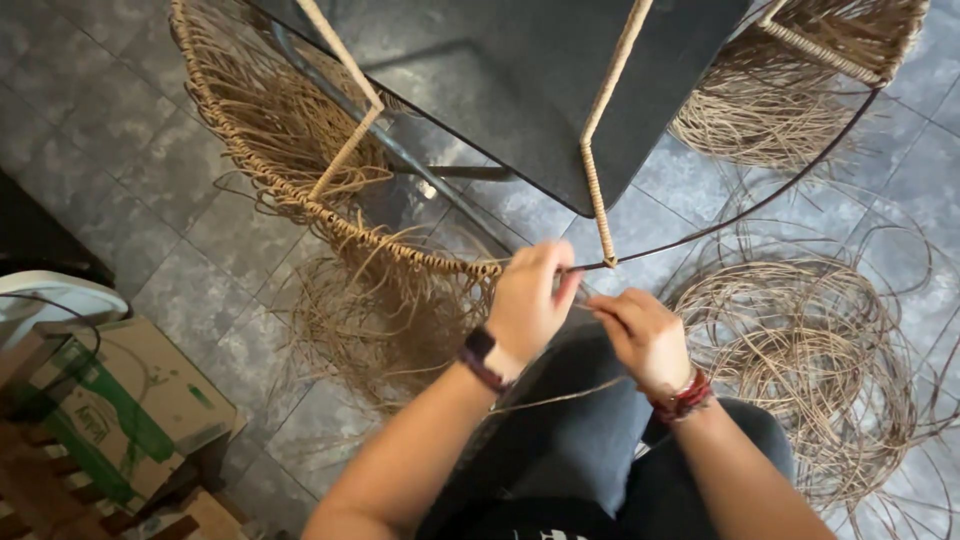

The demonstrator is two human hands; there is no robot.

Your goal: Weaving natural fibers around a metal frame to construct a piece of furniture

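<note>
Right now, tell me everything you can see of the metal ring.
The metal ring is a thin dark hoop curving across the grey tiled floor. Its left stretch is wrapped in tan wicker with loose strands hanging; the right stretch is bare. Wrapped struts rise from it. The left hand pinches it where the wrapping ends; the right hand is alongside.

A cardboard box (120, 410) is seen at the lower left of the head view, on the tiled floor beside a white plastic piece. It is brown and rectangular, and its top face is printed with broad green shapes and a small round green-outlined mark. A dark cable is draped over its upper left corner. A second, smaller piece of brown cardboard (205, 515) is seen just below it at the bottom edge. No signs or screens are seen.
</note>
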